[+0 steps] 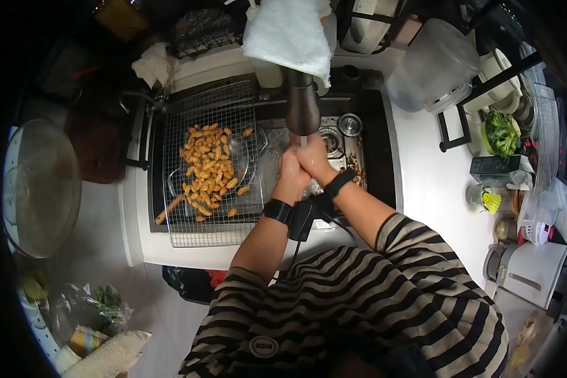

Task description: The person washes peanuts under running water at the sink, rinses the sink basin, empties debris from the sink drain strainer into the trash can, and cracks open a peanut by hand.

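My left hand (289, 170) and my right hand (312, 155) are pressed together over the sink, both wet, under a thin stream of water from the dark faucet (303, 113). Their fingers are curled in against each other and partly hide one another. Whether anything lies between them, I cannot make out. Just left of my hands, peanuts in their shells (208, 164) are heaped on a wire rack (177, 236) laid across the sink's left part. Below my hands the sink (384, 151) holds splashing water.
A white towel (288, 41) drapes over the faucet top. Brown scraps (353, 154) lie near a metal drain strainer (350, 125). On the right counter stand a clear plastic container (435, 66), broccoli (501, 134) and a green box (501, 172). A large round lid (43, 189) is at left.
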`<state>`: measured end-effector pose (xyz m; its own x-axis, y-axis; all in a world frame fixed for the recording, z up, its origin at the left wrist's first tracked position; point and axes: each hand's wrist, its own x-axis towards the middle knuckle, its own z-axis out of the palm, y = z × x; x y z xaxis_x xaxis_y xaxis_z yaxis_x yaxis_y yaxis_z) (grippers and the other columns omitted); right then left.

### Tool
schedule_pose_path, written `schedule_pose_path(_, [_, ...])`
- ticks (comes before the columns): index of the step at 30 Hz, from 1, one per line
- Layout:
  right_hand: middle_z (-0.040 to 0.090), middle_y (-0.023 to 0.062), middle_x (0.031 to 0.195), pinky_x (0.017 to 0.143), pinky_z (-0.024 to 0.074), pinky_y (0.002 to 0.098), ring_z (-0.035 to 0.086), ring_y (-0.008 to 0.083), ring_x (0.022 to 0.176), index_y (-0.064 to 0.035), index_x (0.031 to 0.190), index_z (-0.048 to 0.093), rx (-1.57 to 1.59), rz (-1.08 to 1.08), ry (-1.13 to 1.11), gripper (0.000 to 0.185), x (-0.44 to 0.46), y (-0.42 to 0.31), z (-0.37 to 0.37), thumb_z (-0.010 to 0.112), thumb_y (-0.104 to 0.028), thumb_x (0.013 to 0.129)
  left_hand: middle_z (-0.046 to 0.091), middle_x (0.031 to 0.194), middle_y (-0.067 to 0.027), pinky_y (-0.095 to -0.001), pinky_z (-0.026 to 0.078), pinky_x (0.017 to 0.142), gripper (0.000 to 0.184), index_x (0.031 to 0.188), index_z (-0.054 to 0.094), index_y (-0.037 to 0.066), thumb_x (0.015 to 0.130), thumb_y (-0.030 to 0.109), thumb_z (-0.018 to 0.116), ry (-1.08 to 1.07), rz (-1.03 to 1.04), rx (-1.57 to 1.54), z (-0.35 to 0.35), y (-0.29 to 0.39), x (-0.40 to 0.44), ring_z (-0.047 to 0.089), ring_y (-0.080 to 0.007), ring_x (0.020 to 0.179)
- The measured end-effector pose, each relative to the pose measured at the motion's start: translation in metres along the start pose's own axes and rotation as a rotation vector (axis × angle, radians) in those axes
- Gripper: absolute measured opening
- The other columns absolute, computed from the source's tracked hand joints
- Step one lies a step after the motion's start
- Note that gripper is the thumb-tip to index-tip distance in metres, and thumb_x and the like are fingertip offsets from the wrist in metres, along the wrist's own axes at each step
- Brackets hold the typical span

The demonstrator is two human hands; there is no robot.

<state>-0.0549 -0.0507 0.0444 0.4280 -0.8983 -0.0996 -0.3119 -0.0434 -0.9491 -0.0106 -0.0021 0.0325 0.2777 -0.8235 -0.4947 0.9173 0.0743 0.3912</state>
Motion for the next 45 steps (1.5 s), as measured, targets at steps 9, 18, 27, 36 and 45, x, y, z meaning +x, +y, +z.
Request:
schedule_pose_path(9, [0.052, 0.0281, 0.104, 0.083, 0.0412, 0.0403, 0.051, 0.0437, 0.095, 0.0015, 0.101, 0.056, 0.030, -0.148, 0.138, 0.035, -0.022, -0.009, 0.010, 0.055, -0.022, 0.075, 0.059, 0.094, -0.0109, -0.0332, 0.048, 0.076, 0.032, 0.095, 0.056, 0.003, 0.087, 0.030, 0.041, -0.060, 0.014, 0.037, -0.032, 0.006, 0.023, 0.058, -0.0227, 0.084])
schedule_pose_path(18, [0.050, 0.0265, 0.112, 0.088, 0.0381, 0.0383, 0.048, 0.0411, 0.102, 0.0062, 0.102, 0.054, -0.033, -0.166, 0.080, 0.037, -0.035, -0.020, 0.003, 0.054, -0.022, 0.078, 0.058, 0.092, -0.0080, -0.0302, 0.046, 0.070, 0.028, 0.092, 0.058, 0.005, 0.088, 0.027, 0.042, -0.144, -0.015, 0.033, -0.001, 0.021, 0.000, 0.056, -0.0187, 0.080])
schedule_pose_path(27, [0.059, 0.0207, 0.088, 0.069, 0.0448, 0.0350, 0.057, 0.0342, 0.082, 0.0052, 0.086, 0.059, 0.252, 0.065, 0.139, 0.021, -0.009, -0.020, -0.008, 0.057, -0.014, 0.078, 0.057, 0.101, -0.0081, -0.0331, 0.042, 0.087, 0.025, 0.106, 0.052, 0.005, 0.090, 0.024, 0.044, 0.013, 0.162, 0.103, 0.003, 0.000, 0.000, 0.054, -0.0220, 0.099])
schedule_pose_path(36, [0.049, 0.0223, 0.106, 0.082, 0.0394, 0.0384, 0.048, 0.0368, 0.099, 0.0016, 0.095, 0.057, 0.115, -0.288, 0.165, 0.020, -0.032, -0.008, 0.011, 0.053, -0.008, 0.078, 0.059, 0.094, -0.0040, -0.0278, 0.043, 0.080, 0.026, 0.097, 0.055, 0.006, 0.090, 0.029, 0.044, -0.043, 0.082, 0.082, 0.009, 0.022, -0.008, 0.055, -0.0162, 0.088])
schedule_pose_path(45, [0.057, 0.0198, 0.090, 0.073, 0.0426, 0.0396, 0.052, 0.0377, 0.085, 0.0002, 0.084, 0.058, 0.092, 0.156, -0.043, 0.014, -0.014, -0.019, -0.008, 0.054, -0.011, 0.077, 0.059, 0.093, -0.0032, -0.0309, 0.044, 0.080, 0.024, 0.094, 0.055, 0.008, 0.091, 0.027, 0.041, -0.098, -0.027, -0.088, -0.004, 0.012, 0.000, 0.056, -0.0162, 0.087])
